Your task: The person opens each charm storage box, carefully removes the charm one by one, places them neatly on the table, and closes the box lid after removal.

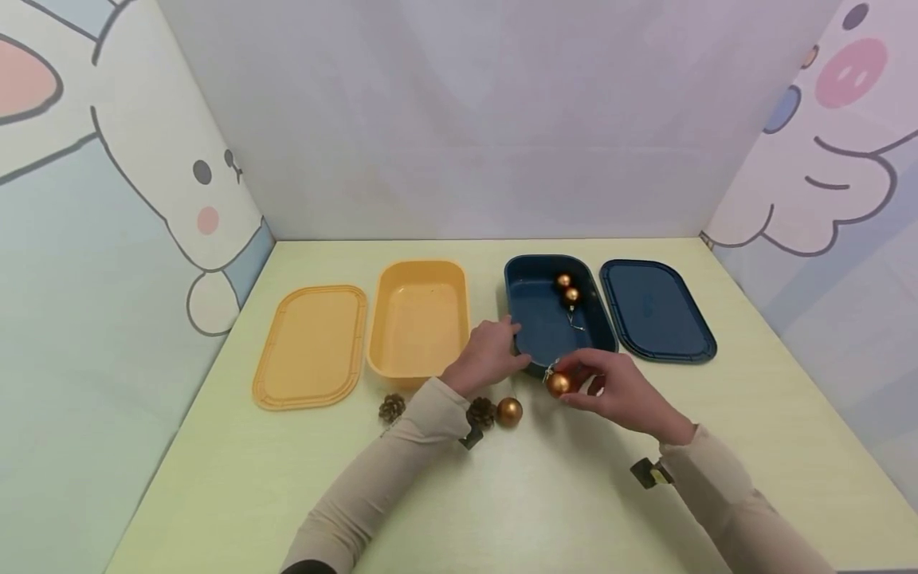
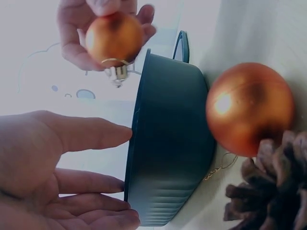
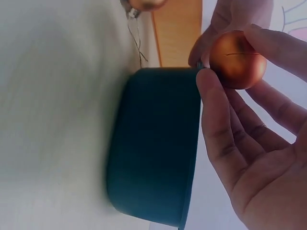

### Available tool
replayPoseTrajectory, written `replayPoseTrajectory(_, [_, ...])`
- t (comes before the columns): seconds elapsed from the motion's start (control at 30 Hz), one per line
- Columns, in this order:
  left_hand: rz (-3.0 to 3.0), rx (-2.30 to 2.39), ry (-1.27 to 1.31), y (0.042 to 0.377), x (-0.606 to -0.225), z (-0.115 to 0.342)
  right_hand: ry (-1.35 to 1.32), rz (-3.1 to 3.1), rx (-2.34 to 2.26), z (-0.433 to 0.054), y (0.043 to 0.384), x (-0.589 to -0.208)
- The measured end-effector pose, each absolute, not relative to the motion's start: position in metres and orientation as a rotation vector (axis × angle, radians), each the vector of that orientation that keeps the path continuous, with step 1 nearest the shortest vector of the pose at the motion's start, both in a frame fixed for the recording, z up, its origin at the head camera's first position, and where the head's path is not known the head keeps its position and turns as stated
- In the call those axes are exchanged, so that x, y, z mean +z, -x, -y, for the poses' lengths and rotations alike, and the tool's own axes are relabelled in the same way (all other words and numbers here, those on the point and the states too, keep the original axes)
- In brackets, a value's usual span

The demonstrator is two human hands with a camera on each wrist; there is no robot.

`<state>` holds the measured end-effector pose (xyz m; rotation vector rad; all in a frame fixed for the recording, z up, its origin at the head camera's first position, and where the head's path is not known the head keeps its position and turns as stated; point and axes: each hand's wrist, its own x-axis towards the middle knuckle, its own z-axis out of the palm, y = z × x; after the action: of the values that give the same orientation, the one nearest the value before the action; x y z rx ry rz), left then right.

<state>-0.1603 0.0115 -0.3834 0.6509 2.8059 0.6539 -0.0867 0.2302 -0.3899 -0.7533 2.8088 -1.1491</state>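
Pinched between the thumb and fingers of my right hand point(image 1: 610, 387) is a shiny copper-gold bauble point(image 1: 559, 385) with a silver cap. It hangs at the near rim of the dark blue box point(image 1: 534, 315), level with its near edge. My left hand point(image 1: 489, 355) touches the box's near left corner, thumb and fingers spread along the rim with their tips against it in the left wrist view. Two similar baubles point(image 1: 571, 296) lie inside the box at the right. On the table, another bauble point(image 1: 510, 412) and a pine cone point(image 1: 481, 412) sit just below my left hand.
A yellow box point(image 1: 418, 319) stands left of the blue one, with its yellow lid point(image 1: 311, 347) lying flat farther left. The blue lid point(image 1: 658, 309) lies right of the blue box. A second pine cone point(image 1: 391, 408) rests beside my left sleeve. Printed panels surround the table.
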Motion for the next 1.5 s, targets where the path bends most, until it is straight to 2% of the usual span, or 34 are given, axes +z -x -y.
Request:
replayPoseTrajectory(0.87, [-2.796, 0.641, -0.613, 0.160, -0.384, -0.013, 0.725, -2.906, -0.898, -0.200, 0.085, -0.431])
replayPoseTrajectory(1.5, [-2.795, 0.624, -0.607, 0.161, -0.382, -0.014, 0.741, -2.921, -0.828, -0.197, 0.086, -0.436])
